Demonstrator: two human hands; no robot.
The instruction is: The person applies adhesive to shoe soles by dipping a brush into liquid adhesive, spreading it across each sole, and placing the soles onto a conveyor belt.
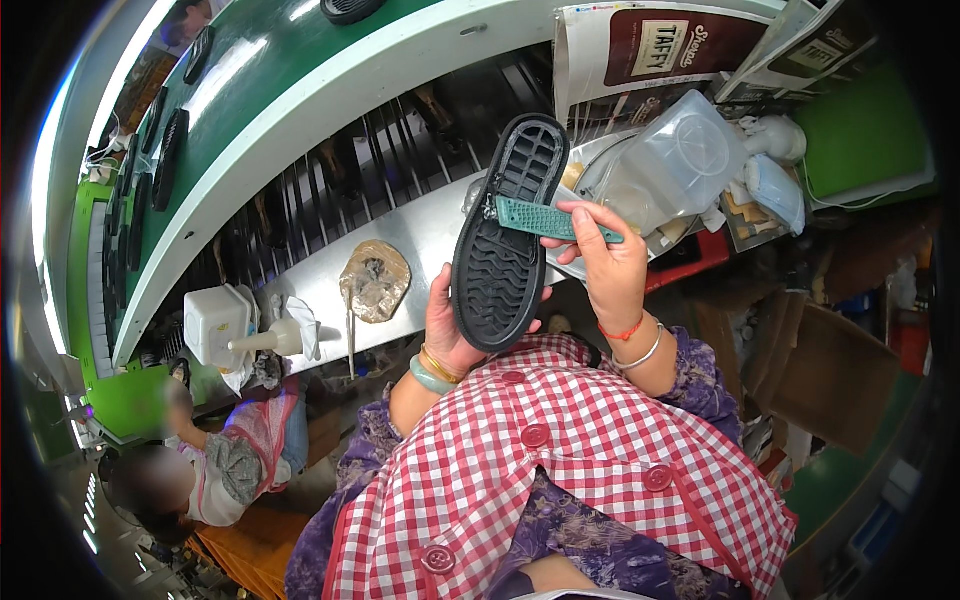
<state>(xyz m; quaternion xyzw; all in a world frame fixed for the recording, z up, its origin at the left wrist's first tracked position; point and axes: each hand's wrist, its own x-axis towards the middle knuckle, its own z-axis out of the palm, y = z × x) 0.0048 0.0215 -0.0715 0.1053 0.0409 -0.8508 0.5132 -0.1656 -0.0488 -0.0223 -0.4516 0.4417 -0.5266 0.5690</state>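
Observation:
A black shoe sole (505, 255) stands tilted up in front of my chest, its ridged, hollowed face toward me. My left hand (455, 325) grips it from below, around the heel end and edges. In my right hand (610, 255) is a green textured brush handle (545, 220), pinched between thumb and fingers. The brush's dark, worn bristle end touches the sole near its middle left edge. To the left on the metal ledge lies a round brown, glue-stained dish or pad (375, 282), with a thin stick beside it.
A green conveyor belt (235, 85) with black soles curves past at the far left. A white container (215, 325) and a nozzle bottle (270, 340) sit left on the ledge. Right are a clear plastic tub (680, 155), a printed board (650, 60) and cardboard boxes (825, 370). Another person (225, 470) works at left.

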